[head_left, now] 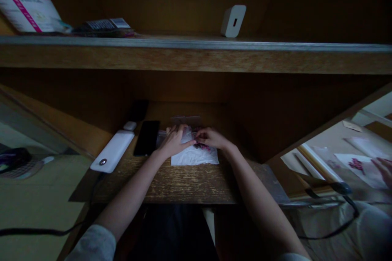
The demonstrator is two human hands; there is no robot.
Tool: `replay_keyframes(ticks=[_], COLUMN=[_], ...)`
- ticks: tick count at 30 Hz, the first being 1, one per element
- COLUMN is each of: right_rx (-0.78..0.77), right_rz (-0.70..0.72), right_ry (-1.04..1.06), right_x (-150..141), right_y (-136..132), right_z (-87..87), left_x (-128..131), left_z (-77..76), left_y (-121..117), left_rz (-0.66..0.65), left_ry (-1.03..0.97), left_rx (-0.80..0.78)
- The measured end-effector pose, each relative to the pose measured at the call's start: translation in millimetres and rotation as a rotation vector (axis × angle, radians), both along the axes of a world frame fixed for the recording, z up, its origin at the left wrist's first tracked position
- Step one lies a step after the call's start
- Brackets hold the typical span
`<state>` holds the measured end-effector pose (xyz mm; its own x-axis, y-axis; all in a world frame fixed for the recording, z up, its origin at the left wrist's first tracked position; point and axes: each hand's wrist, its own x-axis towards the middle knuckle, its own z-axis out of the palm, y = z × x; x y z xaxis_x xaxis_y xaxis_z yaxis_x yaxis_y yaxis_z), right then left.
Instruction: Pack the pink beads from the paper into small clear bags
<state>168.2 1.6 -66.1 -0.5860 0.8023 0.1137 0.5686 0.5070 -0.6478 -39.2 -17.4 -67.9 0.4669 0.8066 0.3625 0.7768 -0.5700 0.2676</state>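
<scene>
On the wooden desk, a crumpled white sheet (194, 158) carries small dark pink pieces (202, 146). My left hand (174, 142) lies over the sheet's left part, its thumb stretched out toward the pieces. Under and beside those fingers is thin, whitish see-through material (186, 133). From the right, my right hand (212, 138) reaches in with thumb and fingertips pinched together at the pink pieces. What sits in the pinch is too small and dark to make out. The two hands nearly meet over the sheet.
Left of the sheet lie a black phone (147, 138), a white power bank (112, 151) and a small white case (130, 125). A white charger (233, 21) stands on the shelf (196, 58) above. At right, another person's hand (384, 170) is beside paper with pink pieces (356, 164).
</scene>
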Motion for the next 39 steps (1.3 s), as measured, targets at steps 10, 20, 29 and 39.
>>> replay_keyframes(ticks=[10,20,29,39], right_rx=[-0.059,-0.058,-0.077,-0.068], right_rz=[-0.028,-0.020,-0.163,-0.110], right_ry=[-0.095,0.018,0.362,0.366], right_x=[-7.3,-8.6,-7.4,-19.2], right_y=[-5.0,-5.0,-5.0,-9.6], right_z=[4.3,3.2,5.9,5.5], left_x=[-0.1,0.2,1.1,-0.4], left_z=[-0.3,0.6,-0.9,-3.6], left_y=[2.5,-0.4,1.4,1.9], left_rz=[-0.003,0.011,0.009,0.012], left_ry=[0.022,0.013,0.018,-0.015], left_rx=[-0.013,0.000,0.024,-0.007])
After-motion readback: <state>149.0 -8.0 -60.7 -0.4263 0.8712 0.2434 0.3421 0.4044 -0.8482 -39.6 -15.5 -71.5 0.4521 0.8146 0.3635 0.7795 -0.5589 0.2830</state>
